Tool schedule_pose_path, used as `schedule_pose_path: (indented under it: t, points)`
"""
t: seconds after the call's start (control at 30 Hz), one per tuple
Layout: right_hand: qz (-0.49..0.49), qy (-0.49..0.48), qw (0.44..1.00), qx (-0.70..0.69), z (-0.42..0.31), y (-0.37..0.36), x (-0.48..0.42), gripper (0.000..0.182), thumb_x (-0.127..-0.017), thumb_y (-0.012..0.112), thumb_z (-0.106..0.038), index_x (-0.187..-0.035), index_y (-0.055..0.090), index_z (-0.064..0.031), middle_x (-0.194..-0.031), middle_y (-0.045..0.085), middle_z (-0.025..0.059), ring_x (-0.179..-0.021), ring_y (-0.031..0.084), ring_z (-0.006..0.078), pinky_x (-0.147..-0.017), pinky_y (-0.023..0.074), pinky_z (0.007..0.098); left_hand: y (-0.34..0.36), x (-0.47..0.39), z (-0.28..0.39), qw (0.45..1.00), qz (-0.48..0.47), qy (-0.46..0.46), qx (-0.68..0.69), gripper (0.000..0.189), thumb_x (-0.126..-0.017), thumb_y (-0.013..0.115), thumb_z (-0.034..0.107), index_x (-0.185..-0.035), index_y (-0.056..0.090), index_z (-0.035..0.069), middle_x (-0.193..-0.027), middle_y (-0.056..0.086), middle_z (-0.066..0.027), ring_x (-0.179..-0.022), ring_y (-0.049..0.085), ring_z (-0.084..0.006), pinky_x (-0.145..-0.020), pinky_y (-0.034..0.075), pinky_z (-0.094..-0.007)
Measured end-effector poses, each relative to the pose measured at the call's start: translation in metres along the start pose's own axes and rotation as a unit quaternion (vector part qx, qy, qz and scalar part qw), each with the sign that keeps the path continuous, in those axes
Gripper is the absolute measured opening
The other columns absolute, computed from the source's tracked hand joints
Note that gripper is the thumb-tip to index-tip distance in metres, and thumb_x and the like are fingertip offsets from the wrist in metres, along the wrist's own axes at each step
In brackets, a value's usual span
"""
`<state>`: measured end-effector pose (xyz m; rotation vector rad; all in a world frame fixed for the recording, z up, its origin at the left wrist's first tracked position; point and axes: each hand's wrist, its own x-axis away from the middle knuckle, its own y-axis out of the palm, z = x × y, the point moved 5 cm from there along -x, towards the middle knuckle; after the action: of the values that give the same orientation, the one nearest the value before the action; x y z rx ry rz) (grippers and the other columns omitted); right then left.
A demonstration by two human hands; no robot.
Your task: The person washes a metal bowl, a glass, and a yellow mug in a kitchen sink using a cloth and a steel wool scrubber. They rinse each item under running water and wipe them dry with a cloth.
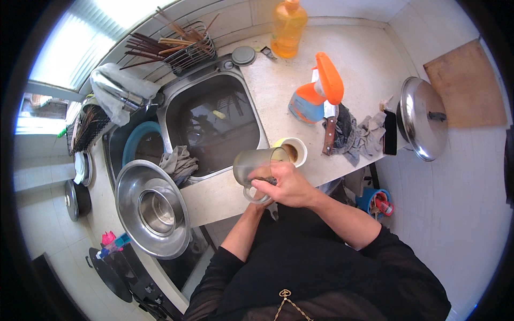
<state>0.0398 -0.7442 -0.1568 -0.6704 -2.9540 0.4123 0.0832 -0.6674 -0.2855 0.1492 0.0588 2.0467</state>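
Note:
A clear cup with a handle [253,166] is tipped on its side above the counter's front edge. My right hand [287,186] is closed around a dark scrubbing pad [269,180] pressed to the cup's outside. Beneath the cup, my left hand [261,197] supports it near the handle, mostly hidden by the cup and right hand. Just behind the cup stands a yellow-and-white cup [300,151] with brown matter inside. Left of it, the steel sink basin [217,136] holds murky water with a small yellow piece [219,114] in it.
A steel bowl with a pot inside [124,200] and a grey rag [179,163] lie left. To the right are a spray bottle [307,104], a wood-handled knife [329,134], rags [371,130], a dark phone-like slab [390,132] and a lidded pan [421,120]. Chopsticks fill a wire basket [192,52].

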Motion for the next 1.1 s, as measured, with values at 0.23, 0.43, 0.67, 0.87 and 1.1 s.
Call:
schedule_pose_path:
  t: [0.23, 0.43, 0.67, 0.87, 1.1]
  points:
    - [0.046, -0.045, 0.998, 0.014, -0.003, -0.006, 0.01, 0.02, -0.08, 0.066, -0.019, -0.091, 0.07, -0.0031, -0.079, 0.063, 0.0173, -0.077, 0.06, 0.0328, -0.071, 0.0468, 0.0417, 0.014, -0.006, -0.007, 1.0, -0.01, 0.009, 0.006, 0.023, -0.097, 0.054, 0.018, -0.114, 0.059, 0.004, -0.106, 0.062, -0.0035, -0.098, 0.057, -0.0134, -0.083, 0.048, -0.0308]
    - [0.06, -0.078, 0.994, 0.044, 0.002, -0.008, 0.015, 0.019, -0.078, 0.066, -0.019, -0.086, 0.067, -0.0012, -0.075, 0.06, 0.0184, -0.075, 0.058, 0.0353, -0.07, 0.0455, 0.0449, 0.011, 0.001, -0.004, 0.999, 0.016, 0.022, 0.022, 0.021, -0.096, 0.055, 0.017, -0.112, 0.06, 0.004, -0.104, 0.063, -0.0033, -0.097, 0.058, -0.0126, -0.082, 0.049, -0.03]
    - [0.044, -0.058, 0.997, 0.036, 0.019, -0.01, 0.014, 0.021, -0.077, 0.066, -0.02, -0.086, 0.066, -0.0002, -0.074, 0.059, 0.021, -0.073, 0.057, 0.0374, -0.068, 0.0452, 0.0462, -0.041, 0.029, 0.004, 0.974, 0.116, -0.19, -0.037, 0.026, -0.094, 0.06, 0.019, -0.115, 0.06, 0.004, -0.109, 0.064, -0.0049, -0.097, 0.061, -0.0156, -0.08, 0.052, -0.0335]
    - [-0.032, 0.059, 0.988, -0.14, 0.01, 0.012, -0.006, 0.03, -0.081, 0.063, -0.017, -0.105, 0.067, -0.0004, -0.094, 0.067, 0.0209, -0.084, 0.064, 0.0336, -0.079, 0.0493, 0.0414, -0.042, 0.014, 0.095, 0.939, 0.144, -0.103, 0.294, 0.063, -0.092, 0.061, 0.026, -0.146, 0.033, 0.008, -0.129, 0.052, -0.0108, -0.115, 0.054, -0.0216, -0.099, 0.042, -0.034]
    - [-0.12, -0.162, 0.979, -0.008, -0.04, 0.028, -0.02, 0.062, -0.077, 0.062, -0.007, -0.136, 0.044, -0.0006, -0.135, 0.047, 0.0216, -0.123, 0.048, 0.0369, -0.103, 0.0394, 0.0405, -0.085, -0.007, 0.136, 0.944, 0.052, -0.06, 0.32, 0.066, -0.09, 0.064, 0.015, -0.147, 0.033, 0.006, -0.123, 0.057, -0.0097, -0.111, 0.057, -0.0197, -0.095, 0.047, -0.0328]
